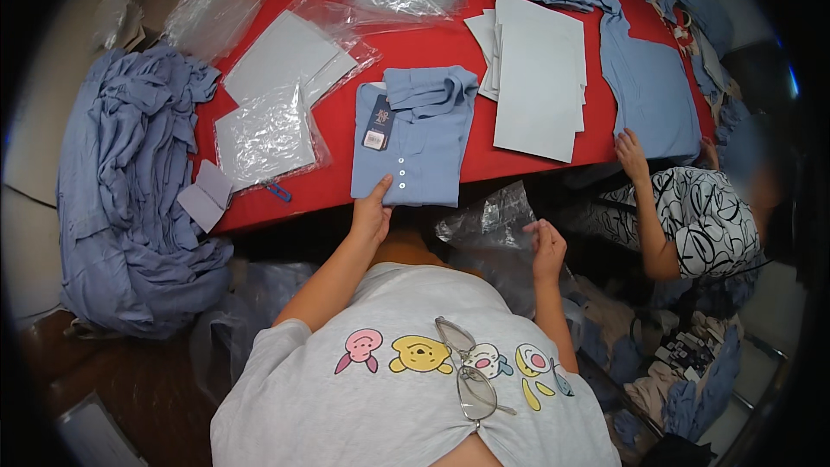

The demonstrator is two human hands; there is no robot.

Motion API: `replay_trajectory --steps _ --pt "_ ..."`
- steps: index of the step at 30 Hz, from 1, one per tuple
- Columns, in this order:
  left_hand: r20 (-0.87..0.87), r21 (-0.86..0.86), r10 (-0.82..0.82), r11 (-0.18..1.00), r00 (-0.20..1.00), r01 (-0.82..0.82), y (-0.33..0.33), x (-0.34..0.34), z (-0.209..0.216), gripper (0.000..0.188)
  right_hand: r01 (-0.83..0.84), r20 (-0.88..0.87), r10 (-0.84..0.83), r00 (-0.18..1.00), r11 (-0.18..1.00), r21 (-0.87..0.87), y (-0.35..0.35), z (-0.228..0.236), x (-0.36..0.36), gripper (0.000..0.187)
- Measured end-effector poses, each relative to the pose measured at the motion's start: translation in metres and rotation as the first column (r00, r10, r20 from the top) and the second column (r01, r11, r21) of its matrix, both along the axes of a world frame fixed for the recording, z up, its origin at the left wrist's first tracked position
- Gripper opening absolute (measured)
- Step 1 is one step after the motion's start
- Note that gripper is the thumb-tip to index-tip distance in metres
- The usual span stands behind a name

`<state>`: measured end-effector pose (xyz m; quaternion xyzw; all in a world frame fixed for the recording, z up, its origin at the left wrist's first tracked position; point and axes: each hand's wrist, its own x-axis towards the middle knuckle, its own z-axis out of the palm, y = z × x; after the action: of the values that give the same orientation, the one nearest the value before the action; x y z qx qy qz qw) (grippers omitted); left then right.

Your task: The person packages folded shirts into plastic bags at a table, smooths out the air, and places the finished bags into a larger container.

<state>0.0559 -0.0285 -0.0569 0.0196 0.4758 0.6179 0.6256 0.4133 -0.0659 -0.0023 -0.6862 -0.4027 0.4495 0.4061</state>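
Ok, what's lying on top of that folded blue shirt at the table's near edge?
On the folded blue shirt lies a dark hang tag near the collar, and the left hand grips its bottom edge. Whatever is folded inside the shirt is covered.

red table (432, 39), brown floor (130, 389)

**Both Arms Extended Forward, Hands Apart**

The left forearm is stretched toward the far side, bare to the short sleeve. The left hand (372, 212) is held with its thumb raised and fingers curled under. The right hand (546, 246) is kept nearer and to the right, fingers loosely pinched together.
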Motion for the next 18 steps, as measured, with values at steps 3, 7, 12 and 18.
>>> replay_trajectory --steps 3,7,12,18 --pt "-0.08 -0.028 -0.081 0.996 0.993 0.079 -0.007 -0.015 0.006 0.063 -0.03 0.349 -0.034 0.937 0.984 0.177 0.009 0.003 0.01 0.015" --pt "-0.364 -0.077 -0.146 0.989 0.92 0.126 -0.02 -0.047 0.007 0.06 -0.05 0.237 -0.083 0.968 0.861 0.506 0.046 0.029 0.014 0.019" --pt "-0.706 -0.006 -0.188 0.966 0.683 0.259 0.021 -0.076 -0.004 0.059 -0.137 -0.263 0.174 0.949 0.979 0.153 0.098 0.032 -0.02 0.03" --pt "-0.821 -0.085 -0.282 0.921 0.497 0.381 0.119 -0.079 0.011 0.058 -0.148 -0.119 0.113 0.986 0.924 -0.352 0.201 -0.014 -0.113 0.036"
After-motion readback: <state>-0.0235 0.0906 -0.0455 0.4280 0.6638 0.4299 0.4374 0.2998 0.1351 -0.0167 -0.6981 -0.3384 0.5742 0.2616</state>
